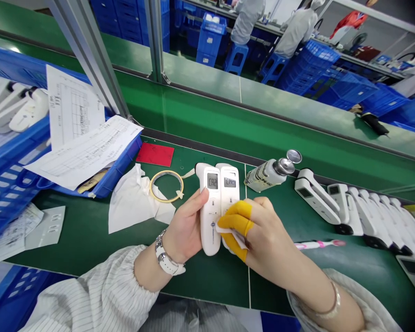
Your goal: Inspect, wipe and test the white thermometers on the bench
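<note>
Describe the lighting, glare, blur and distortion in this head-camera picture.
Head view: bright, even overhead light; pale glare streaks on the green belt; soft shadows under the left hand and right hand. The two thermometers are sharp, their screens readable. The row of thermometers smears toward the right edge, the metal posts lean from wide-angle distortion, and the corners darken.

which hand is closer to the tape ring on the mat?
Left. The left hand, gripping a white thermometer, sits just right of the tape ring. The right hand, with yellow finger cots, is farther right, beyond both thermometers.
</note>
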Motion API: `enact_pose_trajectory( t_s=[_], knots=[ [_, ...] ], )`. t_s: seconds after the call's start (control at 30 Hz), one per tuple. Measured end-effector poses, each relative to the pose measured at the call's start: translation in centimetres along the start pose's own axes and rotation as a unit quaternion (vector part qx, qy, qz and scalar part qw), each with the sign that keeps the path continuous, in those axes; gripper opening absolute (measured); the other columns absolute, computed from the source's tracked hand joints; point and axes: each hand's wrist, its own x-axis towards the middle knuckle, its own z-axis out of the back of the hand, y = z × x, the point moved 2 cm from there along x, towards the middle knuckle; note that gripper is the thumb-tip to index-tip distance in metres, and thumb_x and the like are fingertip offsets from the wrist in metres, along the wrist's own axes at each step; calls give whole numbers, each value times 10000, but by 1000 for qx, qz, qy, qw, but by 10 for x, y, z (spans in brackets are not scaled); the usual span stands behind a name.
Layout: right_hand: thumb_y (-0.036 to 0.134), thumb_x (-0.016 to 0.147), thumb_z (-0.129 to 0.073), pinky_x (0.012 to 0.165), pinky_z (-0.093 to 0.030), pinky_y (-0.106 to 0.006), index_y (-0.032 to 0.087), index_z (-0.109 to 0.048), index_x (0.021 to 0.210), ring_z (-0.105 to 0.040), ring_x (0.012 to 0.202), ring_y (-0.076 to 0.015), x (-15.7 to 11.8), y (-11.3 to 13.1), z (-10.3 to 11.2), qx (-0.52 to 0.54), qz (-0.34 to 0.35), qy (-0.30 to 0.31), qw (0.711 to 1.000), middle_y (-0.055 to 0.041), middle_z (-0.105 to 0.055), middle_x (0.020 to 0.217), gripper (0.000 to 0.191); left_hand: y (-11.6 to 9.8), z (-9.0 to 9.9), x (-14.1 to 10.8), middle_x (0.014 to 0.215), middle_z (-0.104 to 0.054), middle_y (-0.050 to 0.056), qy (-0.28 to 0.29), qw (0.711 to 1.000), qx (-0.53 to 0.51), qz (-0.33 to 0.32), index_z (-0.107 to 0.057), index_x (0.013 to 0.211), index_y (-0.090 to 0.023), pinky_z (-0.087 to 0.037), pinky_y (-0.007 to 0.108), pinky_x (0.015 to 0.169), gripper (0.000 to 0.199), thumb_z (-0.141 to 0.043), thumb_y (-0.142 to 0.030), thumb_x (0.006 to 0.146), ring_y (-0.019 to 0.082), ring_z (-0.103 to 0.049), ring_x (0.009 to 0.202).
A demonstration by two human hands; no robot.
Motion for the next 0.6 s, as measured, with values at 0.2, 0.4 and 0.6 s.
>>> enact_pose_trajectory(
  t_s=[0.2, 0.4, 0.6],
  knots=[
    [143, 825, -526, 628, -276, -339, 178, -625, 685, -486, 633, -170, 2, -1, -1, -5, -3, 23, 1000, -29, -551, 643, 176, 0, 0, 2, 1255, -558, 84, -4, 1000, 2, 2, -468, 1271, -198, -368, 401, 1013, 417, -466, -334, 877, 261, -486, 1188],
    [120, 816, -527, 633, -279, -332, 185, -632, 722, -491, 635, -164, 2, -1, -6, 17, 9, 59, 998, -26, -574, 662, 155, -1, 0, 4, 1271, -545, 92, -7, 1000, 3, 21, -462, 1280, -189, -368, 416, 1014, 441, -473, -356, 872, 275, -480, 1193],
    [133, 826, -503, 617, -281, -338, 159, -650, 716, -490, 623, -181, -1, -2, -8, 1, -21, -9, 1000, -60, -585, 665, 186, 0, 1, 6, 1269, -549, 91, -17, 1000, -1, 17, -469, 1273, -180, -365, 408, 1021, 427, -476, -329, 872, 270, -479, 1196]
  ],
)
